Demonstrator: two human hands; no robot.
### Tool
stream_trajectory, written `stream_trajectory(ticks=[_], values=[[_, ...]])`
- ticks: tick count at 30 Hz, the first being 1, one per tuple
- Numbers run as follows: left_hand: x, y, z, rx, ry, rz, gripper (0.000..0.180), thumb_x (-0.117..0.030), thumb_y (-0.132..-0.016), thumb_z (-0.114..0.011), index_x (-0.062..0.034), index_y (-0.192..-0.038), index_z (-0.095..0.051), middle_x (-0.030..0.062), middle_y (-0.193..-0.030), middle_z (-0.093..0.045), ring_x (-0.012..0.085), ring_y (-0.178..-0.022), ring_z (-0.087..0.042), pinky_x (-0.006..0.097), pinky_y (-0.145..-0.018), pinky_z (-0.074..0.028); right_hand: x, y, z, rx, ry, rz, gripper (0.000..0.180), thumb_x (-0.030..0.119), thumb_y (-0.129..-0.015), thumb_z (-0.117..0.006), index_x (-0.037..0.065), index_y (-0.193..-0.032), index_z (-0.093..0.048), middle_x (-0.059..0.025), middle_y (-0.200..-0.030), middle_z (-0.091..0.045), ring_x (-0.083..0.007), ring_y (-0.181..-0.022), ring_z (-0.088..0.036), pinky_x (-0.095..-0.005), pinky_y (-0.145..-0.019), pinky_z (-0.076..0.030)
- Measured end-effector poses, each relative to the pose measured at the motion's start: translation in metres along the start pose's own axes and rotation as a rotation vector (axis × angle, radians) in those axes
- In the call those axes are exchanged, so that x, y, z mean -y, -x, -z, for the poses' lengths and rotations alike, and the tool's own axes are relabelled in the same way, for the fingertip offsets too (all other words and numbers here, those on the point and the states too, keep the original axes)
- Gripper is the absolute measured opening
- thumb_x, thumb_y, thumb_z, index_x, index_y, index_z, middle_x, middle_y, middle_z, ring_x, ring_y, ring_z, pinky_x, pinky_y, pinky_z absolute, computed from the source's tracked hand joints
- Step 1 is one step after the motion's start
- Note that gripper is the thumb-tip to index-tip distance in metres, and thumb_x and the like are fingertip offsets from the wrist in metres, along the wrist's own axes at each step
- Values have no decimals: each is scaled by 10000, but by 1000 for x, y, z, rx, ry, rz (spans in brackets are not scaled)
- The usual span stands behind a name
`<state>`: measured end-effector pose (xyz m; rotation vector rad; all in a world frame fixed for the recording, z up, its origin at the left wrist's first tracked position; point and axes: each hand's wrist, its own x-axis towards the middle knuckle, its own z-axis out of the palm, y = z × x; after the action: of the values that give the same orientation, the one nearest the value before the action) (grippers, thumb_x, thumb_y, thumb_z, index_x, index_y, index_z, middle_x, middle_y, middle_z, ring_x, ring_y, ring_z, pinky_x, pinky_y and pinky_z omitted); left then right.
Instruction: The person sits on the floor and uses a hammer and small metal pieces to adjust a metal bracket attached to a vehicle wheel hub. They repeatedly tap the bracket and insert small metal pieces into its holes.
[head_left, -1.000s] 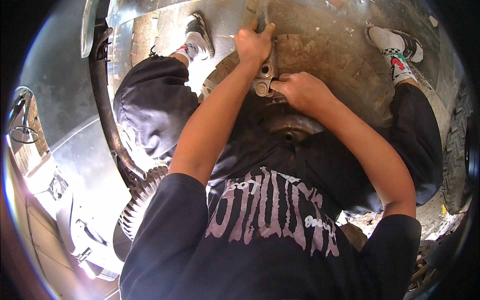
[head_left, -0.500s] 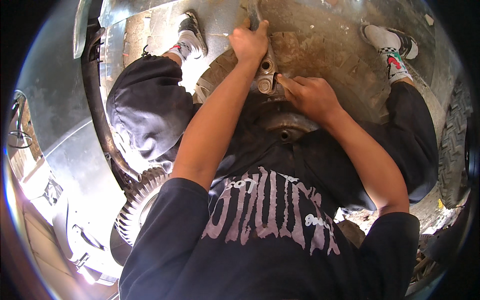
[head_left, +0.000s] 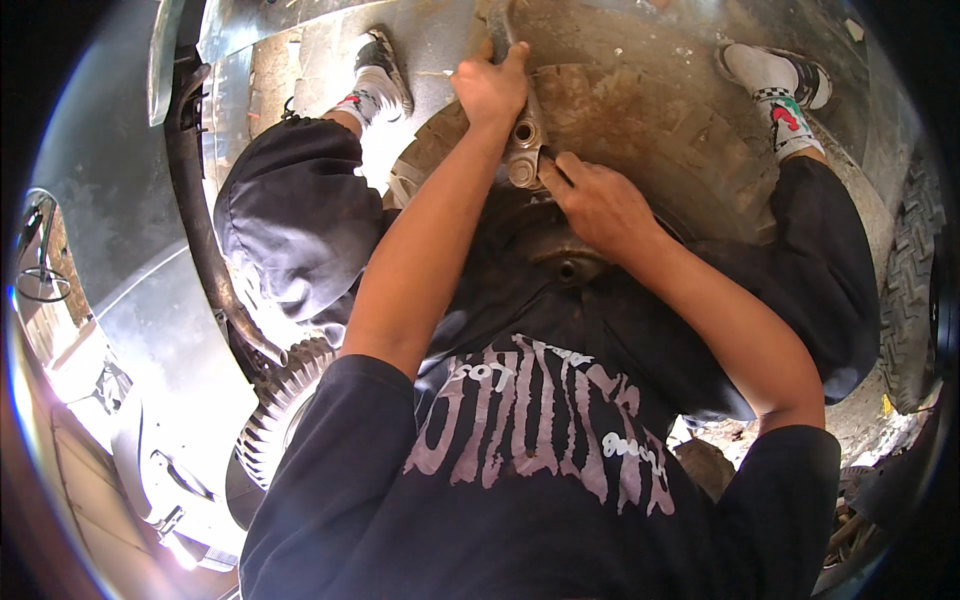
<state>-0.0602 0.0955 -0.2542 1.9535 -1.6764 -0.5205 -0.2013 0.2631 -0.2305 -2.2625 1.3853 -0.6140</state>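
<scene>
Between my legs, a curved metal bar (head_left: 536,104) runs down over a large worn tire (head_left: 640,120). My left hand (head_left: 492,88) is closed around its upper part. At the bar's lower end is an eye with an open round hole, and just below it a metal link (head_left: 523,172) with a round capped pin joins on. My right hand (head_left: 598,205) is closed at the right side of this link, its fingertips pressed against it. What lies under those fingertips is hidden. Nearer my body, a dark round metal part (head_left: 569,270) with a small hole shows.
A long brown metal pipe (head_left: 215,270) runs along the left, beside a grey panel (head_left: 120,230). Below its end stands a large toothed gear (head_left: 270,425). Another treaded tire (head_left: 908,280) stands at the far right. My feet rest on the floor at both sides of the tire.
The bar's end and the link have shifted slightly left, along with my left hand. My right hand has moved slightly down and left, its fingers now more bent against the link.
</scene>
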Motion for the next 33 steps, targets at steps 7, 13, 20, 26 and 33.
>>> stream_trajectory(ticks=[7, 13, 20, 26, 33], values=[[-8, -1, 11, 98, -62, 10, 624, -501, -846, -807, 6, -1207, -758, 289, -1044, -755, 417, -1013, -749, 443, -932, -569, -19, -18, 0, 0, -138, 158, 285, 87, -875, -617, 25, -1148, -670, -146, -1125, -605, -326, -1055, -677, -429, -884, -586], [2, -1, 0, -4, -72, -89, 534, -438, -846, -817, 68, -1006, -754, 289, -869, -743, 474, -846, -729, 509, -837, -567, -21, -17, 5, 82, -163, 149, 343, 52, -893, -565, 37, -1222, -663, -130, -1124, -624, -352, -980, -701, -463, -816, -594], [-2, 1, 10, 66, 59, -119, 484, -399, -861, -805, 37, -1066, -766, 271, -851, -750, 432, -797, -741, 479, -811, -575, -20, -19, 20, 248, -59, 23, 287, 114, -938, -555, 68, -1200, -662, -180, -968, -709, -380, -817, -749, -486, -737, -619], [-15, 6, 18, 168, 6, -79, 455, -387, -853, -811, 31, -1027, -767, 264, -814, -743, 421, -802, -749, 477, -799, -576, -11, -30, -2, 257, -46, 79, 252, 139, -959, -537, 87, -1165, -673, -184, -954, -718, -377, -827, -754, -482, -717, -617], [-9, 2, 13, 168, 0, -72, 563, -428, -848, -807, 60, -1124, -755, 270, -842, -750, 394, -822, -760, 459, -825, -583, -12, -31, 1, 231, -24, 137, 212, 176, -972, -547, 92, -1100, -694, -161, -901, -723, -357, -786, -756, -483, -699, -615]])
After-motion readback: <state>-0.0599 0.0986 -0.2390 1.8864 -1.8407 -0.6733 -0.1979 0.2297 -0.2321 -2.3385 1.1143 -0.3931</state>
